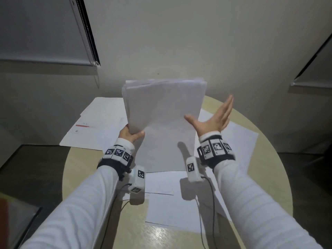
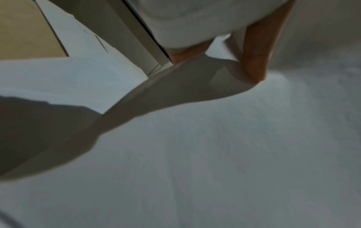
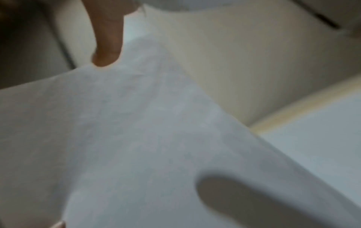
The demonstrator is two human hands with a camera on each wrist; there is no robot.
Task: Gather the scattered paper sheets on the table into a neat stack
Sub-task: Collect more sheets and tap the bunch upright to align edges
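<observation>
A thick stack of white paper sheets (image 1: 164, 112) stands upright above the round table (image 1: 86, 169), its top edges slightly uneven. My left hand (image 1: 130, 134) grips the stack's lower left side, thumb in front; the left wrist view shows that thumb (image 2: 255, 57) lying on the paper stack (image 2: 215, 154). My right hand (image 1: 212, 119) is spread with straight fingers beside the stack's right edge, its thumb near the front sheet. In the right wrist view the thumb (image 3: 107, 46) lies at the edge of the blurred stack (image 3: 136, 131).
More loose sheets (image 1: 170, 212) lie flat on the table below and to the right (image 1: 239, 141). A large printed sheet with a red bar (image 1: 89, 126) overhangs the far left table edge. Window blinds (image 1: 45, 29) and a wall stand behind.
</observation>
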